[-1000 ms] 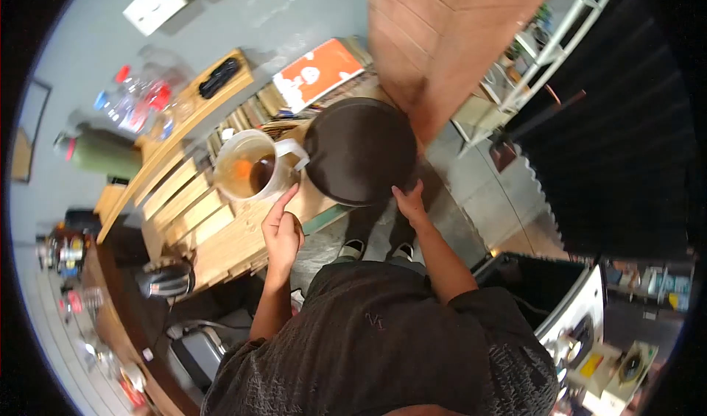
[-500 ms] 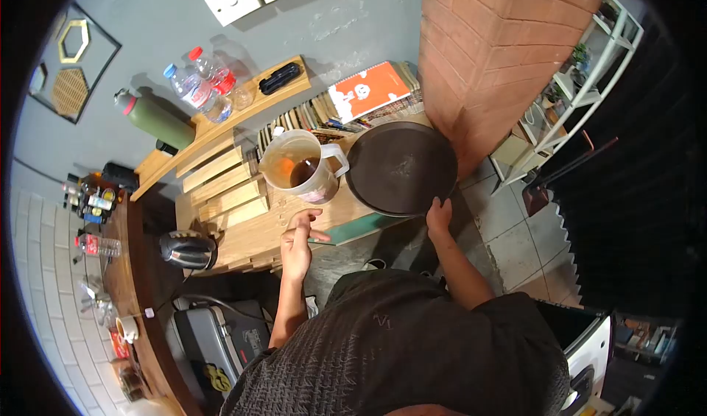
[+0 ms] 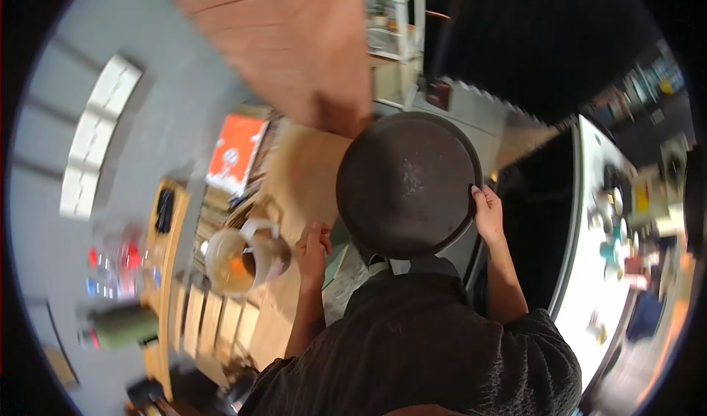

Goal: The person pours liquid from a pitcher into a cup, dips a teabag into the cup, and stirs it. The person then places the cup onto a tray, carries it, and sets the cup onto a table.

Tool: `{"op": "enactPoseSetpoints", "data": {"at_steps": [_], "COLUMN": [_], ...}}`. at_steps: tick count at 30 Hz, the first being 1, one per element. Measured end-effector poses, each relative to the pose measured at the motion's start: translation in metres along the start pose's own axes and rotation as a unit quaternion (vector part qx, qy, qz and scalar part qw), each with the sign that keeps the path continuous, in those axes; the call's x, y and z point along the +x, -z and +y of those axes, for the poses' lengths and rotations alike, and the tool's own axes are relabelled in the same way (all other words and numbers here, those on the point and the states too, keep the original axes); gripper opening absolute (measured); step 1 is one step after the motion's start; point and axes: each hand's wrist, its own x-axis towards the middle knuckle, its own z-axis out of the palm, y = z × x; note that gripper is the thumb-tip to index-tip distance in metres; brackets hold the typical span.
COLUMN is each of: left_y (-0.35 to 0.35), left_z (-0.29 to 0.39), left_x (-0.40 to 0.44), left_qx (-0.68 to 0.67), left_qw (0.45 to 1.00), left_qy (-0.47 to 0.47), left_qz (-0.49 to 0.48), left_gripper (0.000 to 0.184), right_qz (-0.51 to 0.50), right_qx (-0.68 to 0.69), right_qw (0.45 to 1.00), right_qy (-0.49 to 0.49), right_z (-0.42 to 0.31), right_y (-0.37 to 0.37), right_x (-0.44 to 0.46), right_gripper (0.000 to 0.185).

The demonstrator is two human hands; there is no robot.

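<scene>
My right hand point(image 3: 488, 214) grips the right rim of a round, dark brown serving tray point(image 3: 405, 188), thumb on the upper face. The tray is held in front of my body, its worn middle facing me. My left hand point(image 3: 315, 250) is a little left of the tray, its fingers loosely bent and somewhat blurred, with nothing visible in it. Left of that hand, a translucent plastic pitcher point(image 3: 239, 258) with a handle stands on the wooden table point(image 3: 298, 169). Something orange and a dark area show inside it.
A white-edged counter point(image 3: 582, 269) with cups runs along the right. An orange notebook point(image 3: 237, 153) lies by the books near the brick column point(image 3: 280, 40). On a wooden ledge point(image 3: 163, 254) at the left are bottles point(image 3: 129, 258) and a green flask point(image 3: 125, 328).
The view has turned to the right. My right hand has lifted the tray off the table and brought it in front of me. The pitcher stays on the table.
</scene>
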Motion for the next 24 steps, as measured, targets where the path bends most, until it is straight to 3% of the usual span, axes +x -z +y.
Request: {"op": "enactPoseSetpoints", "data": {"at_steps": [2,6,9,10,12,15,18,19,20,24], "left_y": [-0.028,-0.099,-0.158,-0.178,-0.216,-0.265,-0.312,-0.331,-0.348,-0.405], "left_z": [-0.01,-0.005,0.007,0.002,-0.016,-0.026,-0.069,-0.07,-0.065,-0.082], "left_x": [0.022,0.036,0.027,0.018,-0.005,-0.041,-0.069,-0.093,-0.115,-0.171], "left_qx": [0.118,0.087,0.125,0.13,0.175,0.158,0.144,0.151,0.123,0.147], "left_qw": [0.992,0.981,0.935,0.926,0.934,0.914,0.873,0.887,0.869,0.86], "left_qy": [-0.043,0.023,0.0,-0.004,-0.029,-0.032,-0.049,-0.102,-0.103,-0.069], "left_qz": [0.004,-0.171,-0.331,-0.354,-0.311,-0.372,-0.463,-0.425,-0.469,-0.484], "left_gripper": [0.032,0.045,0.057,0.057,0.063,0.066,0.058,0.042,0.035,0.037], "right_qz": [0.064,0.189,0.277,0.301,0.343,0.4,0.449,0.478,0.502,0.511], "right_qx": [0.023,0.082,0.112,0.115,0.137,0.104,0.061,0.041,0.02,-0.031], "right_qw": [0.997,0.978,0.954,0.946,0.929,0.911,0.891,0.877,0.863,0.851], "right_qy": [-0.026,-0.029,-0.031,-0.029,-0.031,-0.009,-0.032,-0.042,-0.05,-0.119], "right_z": [0.001,-0.013,-0.016,-0.013,-0.002,0.019,0.038,0.041,0.045,0.085], "right_y": [0.035,0.091,0.125,0.135,0.155,0.184,0.214,0.221,0.234,0.288], "right_x": [-0.034,-0.112,-0.168,-0.184,-0.217,-0.261,-0.309,-0.321,-0.335,-0.379], "right_gripper": [0.025,0.025,0.026,0.026,0.025,0.025,0.025,0.027,0.034,0.042]}}
